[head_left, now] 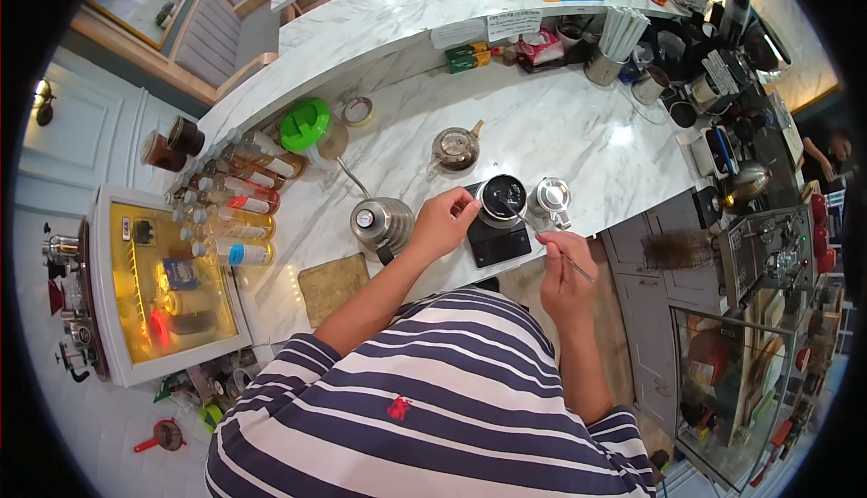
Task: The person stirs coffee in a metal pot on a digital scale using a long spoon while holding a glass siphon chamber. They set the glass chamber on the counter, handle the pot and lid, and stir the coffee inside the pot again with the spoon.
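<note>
A round cup point(503, 197) with dark, glossy contents stands on a black scale point(503, 244). My left hand point(449, 220) has its fingers closed at the cup's left side, seemingly gripping the rim. In my right hand point(566, 274) is a thin metal spoon point(533, 224), its handle slanting down to the right and its far end at the cup. Just right of the cup stands a metal pitcher point(553, 199). A gooseneck kettle point(383, 224) is left of my left hand, and a glass teapot point(455, 149) sits behind the cup.
Several bottles point(239, 223) line the counter's left side, near a green-lidded container point(305, 125) and a tape roll point(358, 112). A brown board point(333, 288) lies at the front left edge. Straws in a metal holder point(606, 67) stand at the back right, beside coffee equipment.
</note>
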